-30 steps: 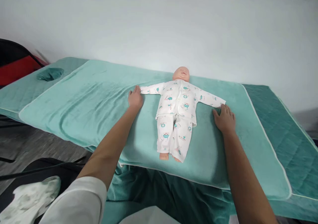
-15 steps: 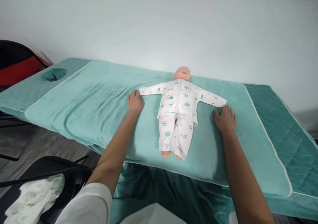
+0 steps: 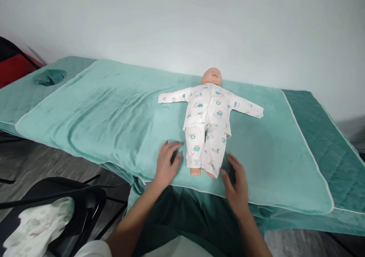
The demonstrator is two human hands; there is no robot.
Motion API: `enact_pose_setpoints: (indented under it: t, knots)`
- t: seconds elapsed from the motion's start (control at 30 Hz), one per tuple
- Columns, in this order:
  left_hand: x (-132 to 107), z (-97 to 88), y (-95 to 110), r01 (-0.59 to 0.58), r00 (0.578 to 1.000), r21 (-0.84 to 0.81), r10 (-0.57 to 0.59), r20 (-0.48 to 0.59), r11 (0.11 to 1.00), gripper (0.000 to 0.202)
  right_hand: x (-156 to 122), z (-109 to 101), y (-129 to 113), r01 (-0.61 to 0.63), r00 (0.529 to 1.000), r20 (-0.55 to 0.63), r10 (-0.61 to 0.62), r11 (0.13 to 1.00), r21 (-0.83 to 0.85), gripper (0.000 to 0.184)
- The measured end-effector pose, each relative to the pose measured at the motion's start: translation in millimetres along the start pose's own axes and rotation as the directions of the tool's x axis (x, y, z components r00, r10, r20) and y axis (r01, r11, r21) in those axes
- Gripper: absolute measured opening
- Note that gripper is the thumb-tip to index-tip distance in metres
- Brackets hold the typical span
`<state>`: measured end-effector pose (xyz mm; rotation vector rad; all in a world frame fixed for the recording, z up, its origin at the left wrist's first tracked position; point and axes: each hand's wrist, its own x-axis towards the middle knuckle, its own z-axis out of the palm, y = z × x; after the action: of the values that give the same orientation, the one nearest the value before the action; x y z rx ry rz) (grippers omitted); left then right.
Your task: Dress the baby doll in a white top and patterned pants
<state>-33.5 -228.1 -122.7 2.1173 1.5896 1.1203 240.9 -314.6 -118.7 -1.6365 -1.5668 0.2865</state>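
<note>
A baby doll [image 3: 208, 116] in white printed pyjamas lies on its back on a light teal towel [image 3: 114, 112], arms spread out, head towards the wall. My left hand [image 3: 167, 164] is open, fingers apart, over the towel just left of the doll's feet. My right hand [image 3: 236, 184] is open too, just right of the feet near the towel's front edge. Neither hand holds anything.
The towel covers a darker teal massage bed [image 3: 336, 143] with a face hole [image 3: 49, 77] at the far left. A black chair [image 3: 71, 203] with a white cloth [image 3: 37, 226] stands at the lower left. A white wall runs behind the bed.
Both hands have left the doll's sleeve ends and drawn back towards me, now flanking its feet. The doll has not moved.
</note>
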Motion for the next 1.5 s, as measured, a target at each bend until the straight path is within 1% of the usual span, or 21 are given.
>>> enact_pose_setpoints:
  t: [0.07,0.13,0.2,0.27,0.37,0.43,0.5,0.57,0.67,0.73,0.8,0.87,0.93,1.03,1.1,1.2,1.3,1.4,1.5]
  knots:
    - [-21,-1.9,15,-0.081,0.996,-0.080,0.084,0.040,0.994,0.029,-26,5,-18,-0.020,1.000,0.007,0.019,0.991,0.133,0.045]
    - [-35,-2.6,26,-0.141,0.987,-0.128,0.150,0.063,0.982,0.031,-39,10,-31,-0.013,1.000,-0.004,0.014,0.981,0.194,0.041]
    - [-43,-0.6,32,-0.172,0.981,-0.147,0.183,0.066,0.974,0.034,-41,13,-40,0.033,0.999,-0.035,-0.027,0.983,0.182,0.037]
    - [-46,4.6,34,-0.184,0.980,-0.142,0.193,0.050,0.973,0.034,-36,17,-46,0.091,0.995,-0.056,-0.084,0.986,0.139,0.033]
    - [-47,15.0,35,-0.221,0.974,-0.111,0.224,0.016,0.969,0.031,-26,20,-51,0.130,0.990,-0.058,-0.125,0.987,0.095,0.025]
    - [-48,20.8,36,-0.238,0.971,-0.093,0.237,-0.024,0.967,0.039,-22,20,-53,0.127,0.991,-0.066,-0.121,0.988,0.090,0.017]
    - [-48,23.9,39,-0.225,0.973,-0.090,0.220,-0.065,0.970,0.047,-22,16,-55,0.122,0.991,-0.073,-0.115,0.987,0.103,0.013]
    - [-47,24.1,43,-0.216,0.974,-0.090,0.208,-0.093,0.972,0.049,-25,8,-54,0.117,0.991,-0.076,-0.109,0.986,0.115,0.013]
    - [-42,20.7,49,-0.259,0.963,-0.096,0.250,-0.103,0.961,0.047,-28,-8,-50,0.102,0.991,-0.100,-0.091,0.989,0.110,0.012]
    - [-38,17.3,50,-0.275,0.960,-0.122,0.264,-0.098,0.954,0.042,-28,-14,-47,0.091,0.991,-0.102,-0.083,0.993,0.077,0.012]
    - [-35,13.5,52,-0.263,0.964,-0.179,0.250,-0.092,0.948,0.037,-28,-16,-45,0.080,0.994,-0.076,-0.078,0.996,0.025,0.011]
    - [-34,9.0,53,-0.244,0.969,-0.244,0.228,-0.093,0.939,0.034,-27,-14,-47,0.082,0.995,-0.059,-0.083,0.996,-0.023,0.012]
    - [-33,3.8,54,-0.225,0.974,-0.296,0.202,-0.104,0.928,0.034,-26,-11,-54,0.111,0.991,-0.073,-0.115,0.992,-0.055,0.018]
    - [-32,-4.1,57,-0.195,0.978,-0.318,0.161,-0.131,0.928,0.034,-20,-3,-71,0.197,0.976,-0.076,-0.205,0.976,-0.097,0.034]
    - [-31,-7.9,59,-0.193,0.977,-0.314,0.155,-0.143,0.930,0.033,-12,3,-83,0.253,0.966,-0.026,-0.259,0.958,-0.135,0.038]
    - [-29,-10.2,61,-0.203,0.975,-0.317,0.163,-0.148,0.926,0.032,3,16,-96,0.295,0.955,0.061,-0.289,0.931,-0.213,0.033]
    - [-29,-10.0,61,-0.202,0.976,-0.313,0.164,-0.144,0.928,0.031,13,26,-102,0.302,0.953,0.094,-0.287,0.917,-0.262,0.022]
    - [-30,-7.8,56,-0.238,0.967,-0.298,0.199,-0.157,0.924,0.029,13,27,-103,0.311,0.950,0.095,-0.297,0.925,-0.220,0.017]
    - [-34,-2.2,49,-0.307,0.944,-0.272,0.257,-0.205,0.912,0.024,6,24,-102,0.319,0.948,0.078,-0.310,0.936,-0.151,0.022]
